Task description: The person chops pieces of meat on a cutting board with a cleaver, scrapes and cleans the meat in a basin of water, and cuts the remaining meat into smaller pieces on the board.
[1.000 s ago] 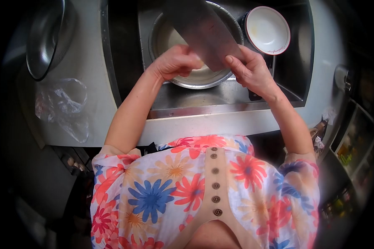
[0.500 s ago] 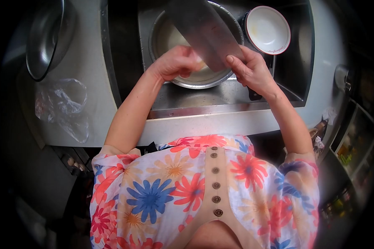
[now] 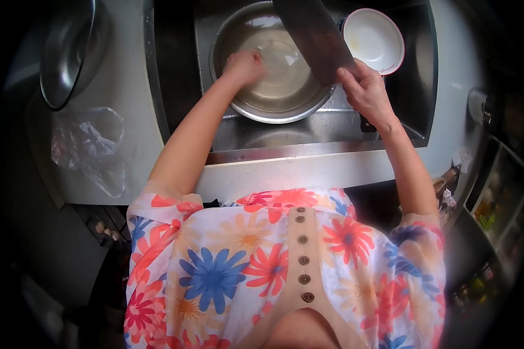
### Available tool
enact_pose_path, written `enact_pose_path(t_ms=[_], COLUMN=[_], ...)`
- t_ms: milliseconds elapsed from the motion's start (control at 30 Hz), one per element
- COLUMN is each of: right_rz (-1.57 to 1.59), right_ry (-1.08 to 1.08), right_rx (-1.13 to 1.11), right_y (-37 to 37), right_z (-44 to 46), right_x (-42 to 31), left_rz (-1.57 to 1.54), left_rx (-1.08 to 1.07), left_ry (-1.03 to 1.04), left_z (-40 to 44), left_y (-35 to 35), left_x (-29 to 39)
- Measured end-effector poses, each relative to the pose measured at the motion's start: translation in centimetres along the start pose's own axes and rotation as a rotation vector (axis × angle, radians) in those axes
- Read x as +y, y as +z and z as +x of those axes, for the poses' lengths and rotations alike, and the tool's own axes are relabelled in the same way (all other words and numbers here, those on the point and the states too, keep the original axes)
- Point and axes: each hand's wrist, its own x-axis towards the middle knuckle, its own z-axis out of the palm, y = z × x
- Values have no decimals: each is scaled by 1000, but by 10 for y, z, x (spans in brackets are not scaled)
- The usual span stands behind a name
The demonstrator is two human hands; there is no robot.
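Observation:
A wide metal basin [image 3: 273, 114] with cloudy water stands in the sink. My left hand [image 3: 244, 67] is over the basin's left part, its fingers curled in; whether they hold anything is hidden. A broad dark cleaver [image 3: 317, 38] slants over the basin's right side. My right hand [image 3: 365, 92] grips the cleaver at its near end, thumb on top of the blade. Just right of the cleaver sits a white bowl [image 3: 375, 43] with a red rim.
The steel sink [image 3: 285, 152] is set in a pale counter [image 3: 308, 174]. On the counter at the left lie a crumpled clear plastic bag [image 3: 96, 145] and, behind it, a perforated metal colander [image 3: 64, 58]. A dark handle-like piece [image 3: 367, 124] shows below my right hand.
My left hand has moved left and away from the cleaver blade, over the basin. My right hand has shifted right with the cleaver, uncovering more of the water.

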Motion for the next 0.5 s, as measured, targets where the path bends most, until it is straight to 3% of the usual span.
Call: enact_pose_path(t_ms=[100, 200, 233, 333, 500], right_rz=[-12, -83, -126, -19, -212], right_ry=[-42, -77, -94, -42, 65], right_rx=[32, 66, 78, 92, 28], right_y=[-1, -8, -10, -13, -16], right_z=[-1, -4, -6, -11, -6], right_x=[8, 13, 14, 10, 5], left_rz=[476, 43, -74, -780, -1294], left_rx=[-47, -280, -348, -452, -597], left_ry=[154, 10, -177, -434, -324], left_z=[3, 10, 15, 4, -7], left_y=[33, 34, 22, -11, -26], left_x=[2, 3, 5, 16, 1])
